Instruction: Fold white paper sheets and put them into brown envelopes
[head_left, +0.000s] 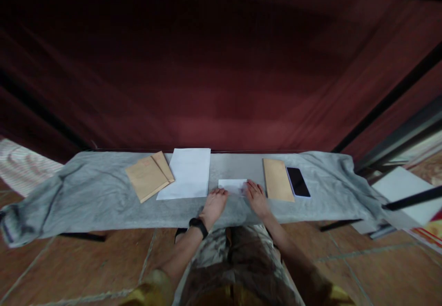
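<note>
A small folded white paper (232, 185) lies on the grey cloth (96, 195) that covers a low table. My left hand (214, 203), with a black watch on its wrist, rests flat at the paper's near left corner, fingers stretched out. My right hand (254, 194) lies flat on the paper's right end, fingers spread. Neither hand grips anything.
A stack of white sheets (186, 173) and two brown envelopes (148, 176) lie to the left. One brown envelope (277, 179) and a dark phone (297, 181) lie to the right. A dark red curtain (221, 76) hangs behind. Tiled floor is below.
</note>
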`<state>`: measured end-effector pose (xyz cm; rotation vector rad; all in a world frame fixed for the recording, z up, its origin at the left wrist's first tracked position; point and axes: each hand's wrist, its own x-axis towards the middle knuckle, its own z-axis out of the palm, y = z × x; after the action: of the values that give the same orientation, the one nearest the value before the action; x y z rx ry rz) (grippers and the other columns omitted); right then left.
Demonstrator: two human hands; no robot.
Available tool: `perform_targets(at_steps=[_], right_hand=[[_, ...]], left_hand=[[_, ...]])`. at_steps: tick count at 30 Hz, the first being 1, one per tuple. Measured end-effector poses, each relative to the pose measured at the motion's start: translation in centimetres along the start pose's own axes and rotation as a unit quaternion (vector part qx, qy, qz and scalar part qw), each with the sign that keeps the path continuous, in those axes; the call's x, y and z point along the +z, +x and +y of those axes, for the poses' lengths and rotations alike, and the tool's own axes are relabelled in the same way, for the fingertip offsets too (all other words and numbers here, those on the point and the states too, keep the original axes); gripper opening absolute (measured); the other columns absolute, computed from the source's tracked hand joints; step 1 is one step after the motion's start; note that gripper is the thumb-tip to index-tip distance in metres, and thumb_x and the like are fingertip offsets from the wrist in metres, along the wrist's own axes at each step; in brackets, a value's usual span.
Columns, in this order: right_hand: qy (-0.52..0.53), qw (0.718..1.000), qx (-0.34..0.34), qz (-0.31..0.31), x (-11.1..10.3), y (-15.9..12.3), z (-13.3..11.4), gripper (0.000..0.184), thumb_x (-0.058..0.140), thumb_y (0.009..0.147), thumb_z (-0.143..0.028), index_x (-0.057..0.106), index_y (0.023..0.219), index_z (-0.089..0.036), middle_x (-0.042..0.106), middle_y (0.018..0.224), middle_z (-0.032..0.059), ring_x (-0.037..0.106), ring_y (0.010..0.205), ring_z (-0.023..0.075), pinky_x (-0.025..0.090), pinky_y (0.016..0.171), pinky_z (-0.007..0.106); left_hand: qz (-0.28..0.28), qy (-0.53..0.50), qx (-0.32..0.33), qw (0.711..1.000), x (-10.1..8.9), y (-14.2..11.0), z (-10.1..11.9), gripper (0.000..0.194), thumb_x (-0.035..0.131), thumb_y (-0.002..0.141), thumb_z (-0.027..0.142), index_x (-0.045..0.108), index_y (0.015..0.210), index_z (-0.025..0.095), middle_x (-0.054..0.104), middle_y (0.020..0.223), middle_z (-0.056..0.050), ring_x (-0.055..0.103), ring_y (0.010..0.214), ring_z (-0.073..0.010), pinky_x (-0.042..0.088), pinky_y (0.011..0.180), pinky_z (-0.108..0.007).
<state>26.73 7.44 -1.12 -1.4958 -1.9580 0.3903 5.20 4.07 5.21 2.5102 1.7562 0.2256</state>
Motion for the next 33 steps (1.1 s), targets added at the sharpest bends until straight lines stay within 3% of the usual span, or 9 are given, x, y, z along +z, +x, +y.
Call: perform_targets(at_steps=[4, 8, 13, 15, 19, 23, 27, 30, 33], right_hand=[[0.226, 0.971, 0.08, 0.011, -1.8, -0.2, 0.9, 0.045, 0.037, 0.097, -0.039, 0.068, 0.123, -0.018, 0.07, 0.126, 0.0135, 0.063, 0.119, 0.025, 0.048, 0.103, 0.047], [0.321, 0.942, 0.096, 0.006, -3.6, -1.1, 0.1, 0.044, 0.048, 0.089, -0.036, 0.067, 0.123, -0.017, 0.073, 0.117, 0.0133, 0.067, 0.112, 0.0291, 0.054, 0.093, 0.045], [0.488, 0.849, 0.192, -0.062, -4.0, -2.7, -2.8, 0.043, 0.055, 0.084, -0.043, 0.069, 0.114, -0.016, 0.075, 0.108, 0.0119, 0.071, 0.095, 0.0289, 0.06, 0.073, 0.04], [0.49, 0.837, 0.232, -0.08, -3.5, -3.0, -3.6, 0.043, 0.054, 0.085, -0.048, 0.069, 0.11, -0.016, 0.075, 0.104, 0.0115, 0.072, 0.082, 0.0259, 0.06, 0.064, 0.036], [0.349, 0.892, 0.27, -0.098, -2.2, -2.7, -4.1, 0.034, 0.058, 0.085, -0.049, 0.067, 0.095, -0.018, 0.071, 0.072, 0.0028, 0.063, 0.05, 0.0165, 0.054, 0.047, 0.028], [0.275, 0.917, 0.279, -0.079, -0.8, -1.6, -4.0, 0.024, 0.057, 0.086, -0.045, 0.06, 0.087, -0.022, 0.059, 0.053, -0.0047, 0.057, 0.041, 0.014, 0.045, 0.04, 0.023], [0.236, 0.929, 0.275, -0.069, 0.3, -0.7, -4.0, 0.023, 0.049, 0.09, -0.043, 0.058, 0.092, -0.022, 0.06, 0.055, -0.0033, 0.058, 0.041, 0.015, 0.044, 0.04, 0.024], [0.204, 0.938, 0.271, -0.063, 0.4, -0.9, -3.7, 0.024, 0.046, 0.092, -0.039, 0.06, 0.097, -0.021, 0.064, 0.06, 0.0006, 0.06, 0.045, 0.0172, 0.046, 0.046, 0.027], [0.087, 0.973, 0.215, -0.012, 0.2, -1.7, -3.3, 0.029, 0.045, 0.094, -0.036, 0.062, 0.11, -0.019, 0.071, 0.076, 0.0082, 0.068, 0.065, 0.022, 0.051, 0.063, 0.031]], left_hand=[[0.072, -0.169, -0.025, 0.983, -2.8, -0.3, -1.7, 0.028, 0.044, 0.098, 0.022, 0.071, 0.104, 0.021, 0.075, 0.106, -0.007, 0.069, 0.099, -0.0216, 0.052, 0.093, -0.034], [0.086, -0.393, -0.054, 0.914, -4.3, 0.5, -2.7, 0.028, 0.051, 0.094, 0.035, 0.073, 0.1, 0.019, 0.077, 0.094, -0.004, 0.068, 0.085, -0.0191, 0.053, 0.079, -0.028], [0.072, -0.429, -0.097, 0.895, -2.6, 1.8, -3.0, 0.026, 0.055, 0.087, 0.03, 0.074, 0.094, 0.016, 0.076, 0.085, -0.003, 0.067, 0.077, -0.0175, 0.054, 0.071, -0.026], [0.084, -0.41, -0.117, 0.901, -1.5, 2.1, -3.1, 0.024, 0.054, 0.086, 0.026, 0.075, 0.094, 0.016, 0.076, 0.084, -0.003, 0.067, 0.074, -0.0171, 0.054, 0.07, -0.026], [0.113, -0.377, -0.154, 0.906, 0.2, 2.5, -3.3, 0.027, 0.053, 0.086, 0.02, 0.073, 0.103, 0.017, 0.075, 0.087, -0.004, 0.068, 0.078, -0.0191, 0.057, 0.078, -0.033], [0.165, -0.286, -0.145, 0.933, 1.2, 2.2, -1.8, 0.039, 0.047, 0.089, 0.013, 0.065, 0.123, 0.017, 0.064, 0.132, -0.012, 0.059, 0.123, -0.0241, 0.048, 0.107, -0.042], [0.125, -0.131, -0.065, 0.981, 3.1, 0.7, 1.2, 0.04, 0.045, 0.098, 0.026, 0.056, 0.136, 0.019, 0.046, 0.153, -0.012, 0.042, 0.142, -0.0264, 0.039, 0.116, -0.049], [0.083, -0.067, -0.048, 0.993, 4.6, -0.5, 2.7, 0.049, 0.048, 0.099, 0.036, 0.048, 0.144, 0.017, 0.039, 0.157, -0.015, 0.034, 0.147, -0.0298, 0.032, 0.119, -0.054], [0.07, -0.035, -0.052, 0.996, 5.5, -1.1, 3.1, 0.052, 0.046, 0.1, 0.04, 0.045, 0.147, 0.019, 0.037, 0.159, -0.014, 0.03, 0.149, -0.029, 0.027, 0.121, -0.053]])
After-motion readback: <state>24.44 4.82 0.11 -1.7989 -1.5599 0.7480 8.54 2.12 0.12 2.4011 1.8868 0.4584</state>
